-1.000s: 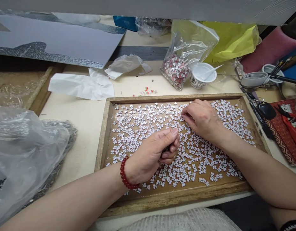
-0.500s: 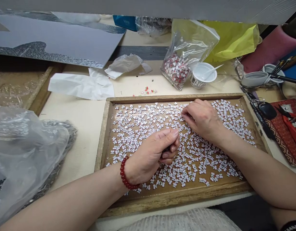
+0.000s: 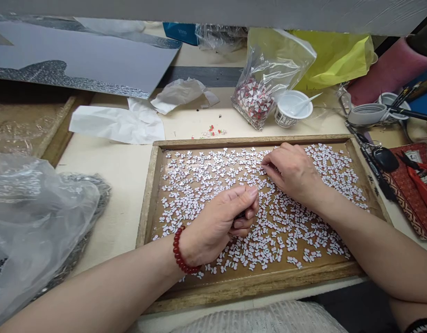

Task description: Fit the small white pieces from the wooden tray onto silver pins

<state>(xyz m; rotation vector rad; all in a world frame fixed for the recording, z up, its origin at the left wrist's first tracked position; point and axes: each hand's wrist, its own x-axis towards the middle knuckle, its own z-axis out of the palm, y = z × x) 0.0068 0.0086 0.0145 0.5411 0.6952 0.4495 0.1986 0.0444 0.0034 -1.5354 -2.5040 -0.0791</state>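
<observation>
A wooden tray (image 3: 148, 194) lies in front of me, its floor strewn with several small white flower-shaped pieces (image 3: 199, 180). My left hand (image 3: 220, 222), with a red bead bracelet at the wrist, is curled over the tray's middle, fingers folded round something dark that I cannot make out. My right hand (image 3: 293, 173) rests on the pieces toward the tray's far side, its fingertips pinched together on the pieces at its left; what they hold is hidden.
A clear bag of red-and-white pieces (image 3: 258, 92), a white cup with a spoon (image 3: 292, 108) and a yellow bag (image 3: 334, 58) stand behind the tray. Crumpled white paper (image 3: 119, 122) lies at back left. A big plastic bag (image 3: 36, 217) fills the left. Pliers and keys (image 3: 390, 162) lie at right.
</observation>
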